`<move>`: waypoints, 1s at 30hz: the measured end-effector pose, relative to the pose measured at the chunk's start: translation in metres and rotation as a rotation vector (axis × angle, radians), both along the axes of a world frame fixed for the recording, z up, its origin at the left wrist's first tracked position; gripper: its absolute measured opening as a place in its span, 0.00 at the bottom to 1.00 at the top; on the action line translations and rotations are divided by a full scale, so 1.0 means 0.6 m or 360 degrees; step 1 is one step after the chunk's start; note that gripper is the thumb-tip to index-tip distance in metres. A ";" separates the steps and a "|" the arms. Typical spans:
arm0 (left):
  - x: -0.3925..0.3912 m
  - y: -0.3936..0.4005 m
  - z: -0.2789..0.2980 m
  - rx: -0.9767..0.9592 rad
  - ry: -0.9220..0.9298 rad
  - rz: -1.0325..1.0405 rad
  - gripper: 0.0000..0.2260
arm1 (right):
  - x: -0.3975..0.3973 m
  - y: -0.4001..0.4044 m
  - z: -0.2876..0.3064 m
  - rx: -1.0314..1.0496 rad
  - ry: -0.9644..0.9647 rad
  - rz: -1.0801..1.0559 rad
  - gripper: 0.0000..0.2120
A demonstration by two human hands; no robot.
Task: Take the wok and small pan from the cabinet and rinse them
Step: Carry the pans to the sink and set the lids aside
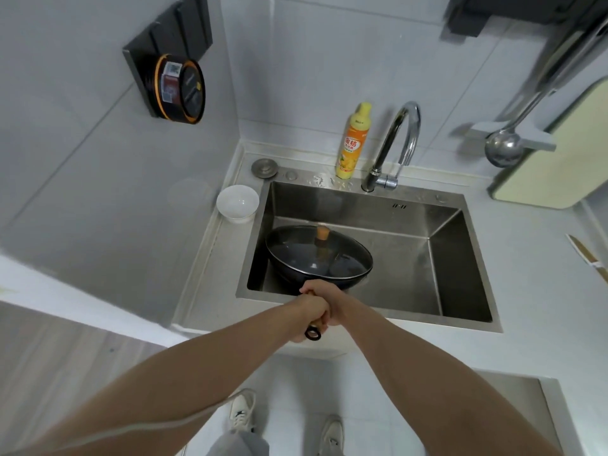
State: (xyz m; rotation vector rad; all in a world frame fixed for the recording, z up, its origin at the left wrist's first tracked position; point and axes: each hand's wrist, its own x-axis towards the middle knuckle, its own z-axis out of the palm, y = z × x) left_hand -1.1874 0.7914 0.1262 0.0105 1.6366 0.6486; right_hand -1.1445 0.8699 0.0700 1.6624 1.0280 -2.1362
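A black wok (pixel 342 278) with a glass lid (pixel 312 251) and a wooden knob (pixel 322 232) sits tilted in the left part of the steel sink (pixel 460 258). Its wooden handle ends in a black loop (pixel 312 334) over the sink's front edge. My left hand (pixel 309 311) and my right hand (pixel 332 297) both grip that handle, one wrapped against the other. The chrome tap (pixel 399 139) stands behind the sink; no water shows from it. The small pan is not in view.
A white bowl (pixel 237 203) stands on the sink's left ledge. An orange dish-soap bottle (pixel 352 143) is beside the tap. A ladle (pixel 503 146) and a cream cutting board (pixel 556 153) hang at the right wall. A knife (pixel 589 256) lies on the right counter.
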 end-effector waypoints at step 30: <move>0.006 -0.036 0.062 0.0009 0.1014 -0.0699 0.10 | 0.121 -0.002 0.039 0.0329 -0.0018 0.0471 0.21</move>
